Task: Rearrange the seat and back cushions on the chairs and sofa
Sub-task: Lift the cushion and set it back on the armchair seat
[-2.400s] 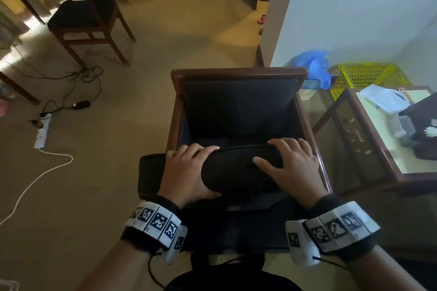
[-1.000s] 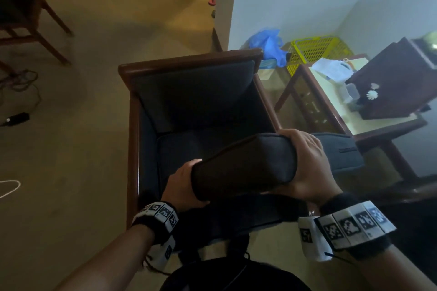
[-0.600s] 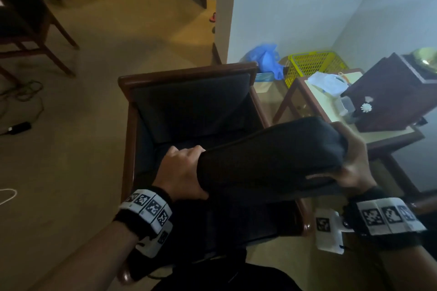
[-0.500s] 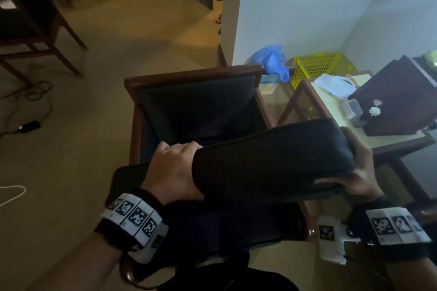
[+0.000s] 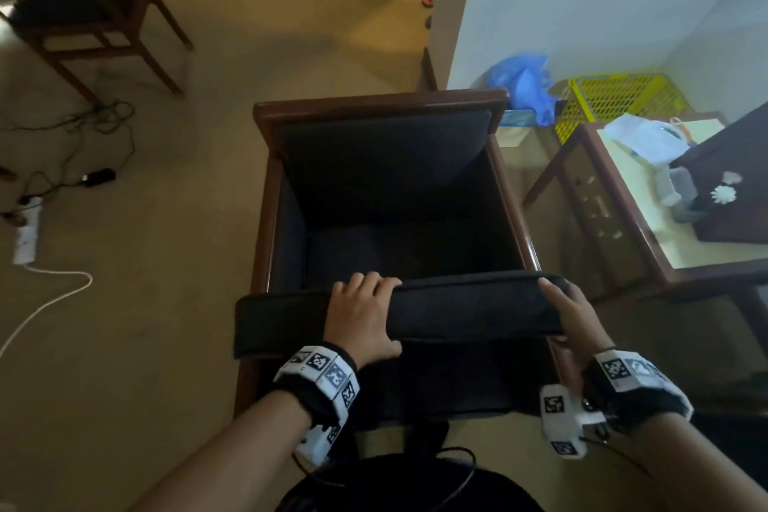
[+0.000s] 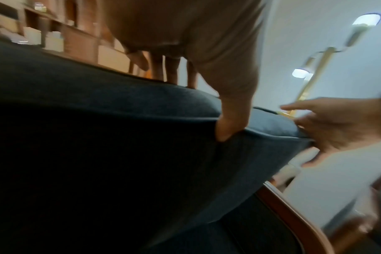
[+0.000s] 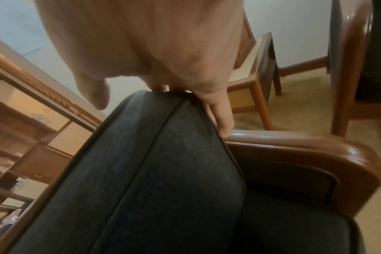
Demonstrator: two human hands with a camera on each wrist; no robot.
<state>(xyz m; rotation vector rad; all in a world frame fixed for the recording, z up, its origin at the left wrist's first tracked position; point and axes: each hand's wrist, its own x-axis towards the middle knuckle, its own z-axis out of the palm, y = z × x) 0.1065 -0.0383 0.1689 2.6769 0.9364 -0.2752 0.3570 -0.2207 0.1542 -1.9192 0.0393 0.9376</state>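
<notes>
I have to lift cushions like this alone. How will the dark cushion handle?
The cushion probably keeps its shape: it spans both armrests without sagging. Likely soft: the left hand dents its edge. Seemingly light.

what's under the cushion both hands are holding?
The cushion spans the armchair's wooden arms; its right end sits beside one. Below, a dark upholstered seat shows. The seat's middle is covered, so unseen.

Bare forearms, black wristbands (image 5: 320, 391) with white square-patterned marker tiles, thin black cables (image 5: 453, 470) below.
</notes>
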